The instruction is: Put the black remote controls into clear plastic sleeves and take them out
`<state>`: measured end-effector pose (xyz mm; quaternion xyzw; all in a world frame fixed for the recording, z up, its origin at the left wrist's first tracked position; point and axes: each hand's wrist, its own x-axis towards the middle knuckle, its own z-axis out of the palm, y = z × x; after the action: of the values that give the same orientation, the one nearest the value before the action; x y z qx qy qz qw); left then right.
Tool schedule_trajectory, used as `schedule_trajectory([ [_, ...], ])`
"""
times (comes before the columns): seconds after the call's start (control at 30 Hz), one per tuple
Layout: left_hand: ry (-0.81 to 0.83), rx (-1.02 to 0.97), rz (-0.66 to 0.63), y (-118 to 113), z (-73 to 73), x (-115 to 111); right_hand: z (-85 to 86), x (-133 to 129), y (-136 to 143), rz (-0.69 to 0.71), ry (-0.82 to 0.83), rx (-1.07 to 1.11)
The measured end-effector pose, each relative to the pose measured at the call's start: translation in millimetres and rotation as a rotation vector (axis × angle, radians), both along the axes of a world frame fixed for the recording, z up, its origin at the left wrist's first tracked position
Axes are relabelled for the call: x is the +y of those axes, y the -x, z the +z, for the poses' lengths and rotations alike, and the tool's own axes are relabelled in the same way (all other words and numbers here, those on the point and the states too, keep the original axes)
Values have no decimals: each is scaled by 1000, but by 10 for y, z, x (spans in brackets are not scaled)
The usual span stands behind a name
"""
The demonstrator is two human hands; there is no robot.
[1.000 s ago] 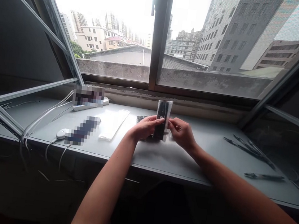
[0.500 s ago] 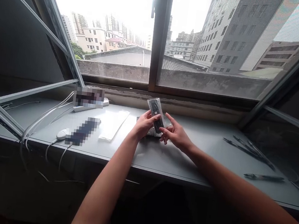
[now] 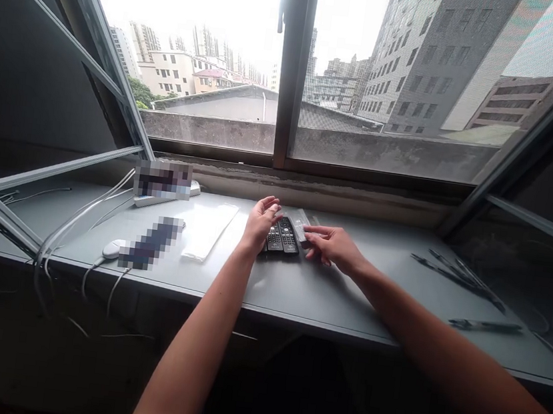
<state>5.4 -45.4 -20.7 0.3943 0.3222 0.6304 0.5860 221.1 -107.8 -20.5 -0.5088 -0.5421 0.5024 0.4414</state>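
Note:
Two black remote controls (image 3: 287, 234) lie side by side on the grey desk (image 3: 326, 294), buttons up, their left part covered by my left hand (image 3: 258, 225). That hand is raised over their left edge, its fingers loosely bent and apart, and I see nothing in it. Just right of the pair, my right hand (image 3: 333, 246) pinches a remote control in a clear plastic sleeve (image 3: 300, 223) between thumb and fingers. The sleeved remote is tilted, and my fingers hide its near end.
Left of my hands lies a flat white plastic sleeve (image 3: 210, 231). Beyond it are a blurred-out dark object (image 3: 151, 244), a round white charger (image 3: 112, 249), a white power strip (image 3: 167, 195) and loose cables. Dark cables (image 3: 459, 278) and a pen (image 3: 486, 325) lie at the right.
The sleeved remote control has passed from my left hand to my right and moved lower and to the right. My left hand has let go, and the remotes beneath show more.

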Motion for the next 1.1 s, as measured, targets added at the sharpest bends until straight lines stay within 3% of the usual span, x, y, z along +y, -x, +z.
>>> schedule_trajectory([
  [0.3, -30, 104, 80, 7, -70, 78, -24, -11, 10, 13, 17, -136],
  [0.53, -113, 240, 145, 42, -173, 156, 76, -66, -7, 99, 117, -292],
  [0.7, -190, 498, 208, 61, -128, 92, 139, -73, -91, 94, 101, -325],
  [0.8, -271, 715, 271, 71, -73, 21, 150, -75, -142, 6, -104, -453],
  [0.9, -370, 874, 324, 65, -44, -41, 90, -58, -153, -67, -480, -596],
  [1.0, -458, 1144, 347, 34, -46, -108, -72, -7, -125, 48, -758, -753],
  [1.1, -463, 1441, 334, -7, -54, -187, -261, 44, -81, 165, -808, -908],
])
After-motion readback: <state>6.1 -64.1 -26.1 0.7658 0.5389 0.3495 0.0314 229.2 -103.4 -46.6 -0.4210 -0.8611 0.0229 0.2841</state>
